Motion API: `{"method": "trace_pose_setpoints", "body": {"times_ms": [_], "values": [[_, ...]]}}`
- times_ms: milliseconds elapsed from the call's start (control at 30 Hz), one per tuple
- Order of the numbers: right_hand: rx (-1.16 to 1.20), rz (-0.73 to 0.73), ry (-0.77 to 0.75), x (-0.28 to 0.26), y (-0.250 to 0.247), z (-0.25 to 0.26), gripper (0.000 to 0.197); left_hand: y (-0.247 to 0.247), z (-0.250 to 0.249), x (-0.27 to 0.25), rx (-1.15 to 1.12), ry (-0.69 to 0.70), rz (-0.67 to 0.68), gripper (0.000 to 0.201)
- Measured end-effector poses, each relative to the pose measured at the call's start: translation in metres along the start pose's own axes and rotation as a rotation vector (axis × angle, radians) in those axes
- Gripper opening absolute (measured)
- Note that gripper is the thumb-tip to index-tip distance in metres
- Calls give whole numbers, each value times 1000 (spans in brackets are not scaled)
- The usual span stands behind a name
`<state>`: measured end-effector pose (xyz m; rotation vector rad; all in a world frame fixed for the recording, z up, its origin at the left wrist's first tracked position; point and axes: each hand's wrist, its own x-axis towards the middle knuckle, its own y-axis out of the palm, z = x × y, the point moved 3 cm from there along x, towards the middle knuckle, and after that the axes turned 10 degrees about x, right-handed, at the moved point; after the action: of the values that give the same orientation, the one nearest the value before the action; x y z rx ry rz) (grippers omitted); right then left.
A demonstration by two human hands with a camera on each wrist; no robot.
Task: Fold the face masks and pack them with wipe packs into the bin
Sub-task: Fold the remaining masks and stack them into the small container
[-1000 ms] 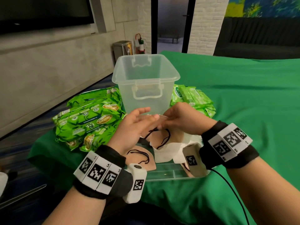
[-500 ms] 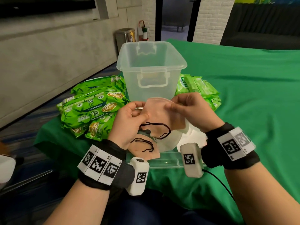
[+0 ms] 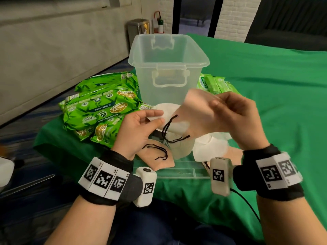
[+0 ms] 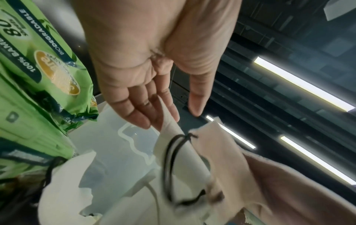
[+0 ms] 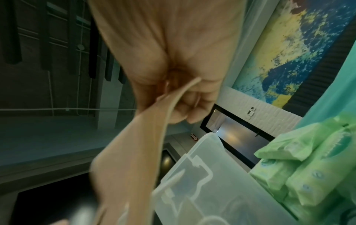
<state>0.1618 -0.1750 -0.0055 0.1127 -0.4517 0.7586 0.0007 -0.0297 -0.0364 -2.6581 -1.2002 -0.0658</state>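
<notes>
Raises beige cloth face mask with black loops (image 3: 198, 108) higher, nearer clear plastic bin (image 3: 141, 71); pinches top edge in right hand (image 3: 237, 117), touches lining with flat left hand (image 3: 136, 131); fold pending.

Hands: we see the left hand (image 3: 139, 128) and the right hand (image 3: 235, 117) bare, and the forearms bare too.
Left wristband (image 3: 121, 160): wide black fabric wrapped round the wrist.
Left tags (image 3: 104, 180): we count three white panels with black square codes, lettered L3, L4, L5.
Left wrist camera (image 3: 146, 186): white rounded block at 3 o'clock of the band, with a lens on top and a small code on its face.
Right wristband (image 3: 247, 174): black as well.
Right tags (image 3: 276, 173): two white coded panels; we cannot read the lettering surely.
Right wrist camera (image 3: 220, 175): white block at 9 o'clock of its band, with one code.
Cable (image 3: 246, 200): thin and black, running toward 5 o'clock.
Trousers (image 3: 159, 220): dark blue.
</notes>
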Motion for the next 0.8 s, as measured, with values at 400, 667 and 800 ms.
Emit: {"method": "trace_pose_setpoints", "body": {"times_ms": [400,667,800], "values": [[-122,305,197,6,41,-5,13,7,1,-1,-76,6,-10,9],[-279,37,70,12,28,0,19,8,0,6,332,123,-60,25],[-301,116,2,10,43,11,13,12,-5,5,384,183,-101,11]]}}
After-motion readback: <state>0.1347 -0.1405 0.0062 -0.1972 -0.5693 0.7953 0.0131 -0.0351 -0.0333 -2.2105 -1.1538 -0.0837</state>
